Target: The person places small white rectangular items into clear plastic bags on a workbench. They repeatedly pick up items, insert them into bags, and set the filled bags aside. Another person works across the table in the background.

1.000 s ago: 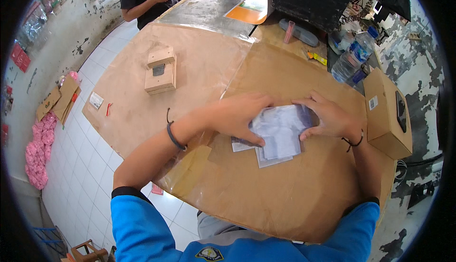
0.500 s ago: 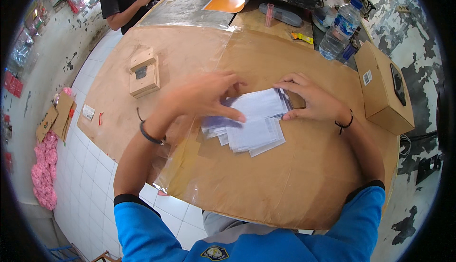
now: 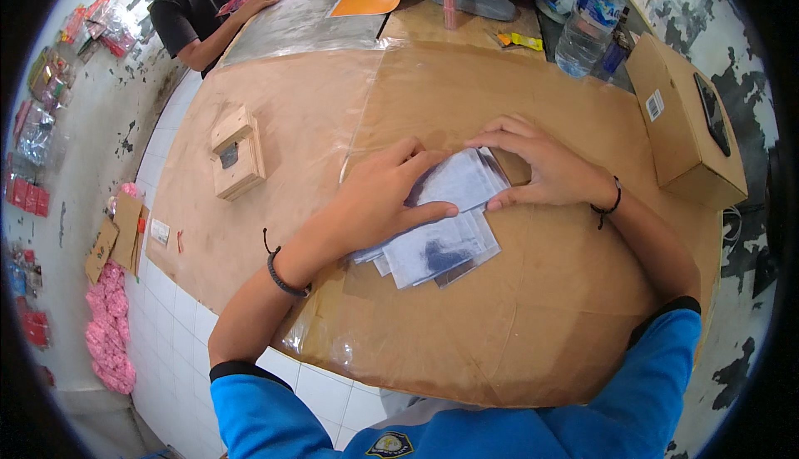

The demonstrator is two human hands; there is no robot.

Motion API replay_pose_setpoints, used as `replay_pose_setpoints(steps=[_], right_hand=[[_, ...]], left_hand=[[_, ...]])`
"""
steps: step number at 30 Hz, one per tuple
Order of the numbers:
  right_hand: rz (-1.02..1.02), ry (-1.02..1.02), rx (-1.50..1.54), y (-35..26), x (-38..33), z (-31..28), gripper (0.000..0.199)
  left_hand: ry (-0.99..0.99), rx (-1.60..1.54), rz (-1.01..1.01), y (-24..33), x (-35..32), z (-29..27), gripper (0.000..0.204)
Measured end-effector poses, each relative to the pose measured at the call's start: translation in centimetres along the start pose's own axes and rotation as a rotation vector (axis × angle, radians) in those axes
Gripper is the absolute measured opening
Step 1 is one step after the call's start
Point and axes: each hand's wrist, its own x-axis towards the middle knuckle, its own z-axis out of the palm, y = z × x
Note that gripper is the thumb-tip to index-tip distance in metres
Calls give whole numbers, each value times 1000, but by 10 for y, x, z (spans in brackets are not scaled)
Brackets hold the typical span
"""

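A stack of several clear plastic sleeves with pale inserts (image 3: 441, 238) lies on a brown paper-covered table (image 3: 533, 326). My left hand (image 3: 379, 201) lies flat across the stack's left side, fingers stretched over the top sheet. My right hand (image 3: 545, 168) presses down on the stack's upper right corner with bent fingers. Both wrists wear dark bands. The sleeves fan out below my left hand toward me.
A small wooden box (image 3: 237, 153) stands at the left of the table. A long cardboard box (image 3: 687, 118) lies at the right, with a water bottle (image 3: 587, 14) behind it. Another person (image 3: 208, 9) works at the far left end. Pink packets (image 3: 108, 334) lie on the floor.
The stack has shifted slightly toward me and to the left. My left hand has slid further over its top, and both hands have closed in on it.
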Motion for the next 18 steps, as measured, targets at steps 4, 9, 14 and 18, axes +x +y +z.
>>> replay_pose_setpoints(steps=[4, 9, 14, 18], right_hand=[[-59, 77, 39, 4, 0, 4, 74], [-89, 92, 92, 5, 0, 3, 72], [-93, 175, 121, -4, 2, 6, 72], [11, 288, 333, -22, 4, 21, 74]], left_hand=[[4, -9, -7, -4, 2, 1, 66], [34, 66, 55, -7, 2, 4, 70], [94, 195, 130, -7, 0, 9, 72], [187, 104, 161, 9, -3, 3, 78]])
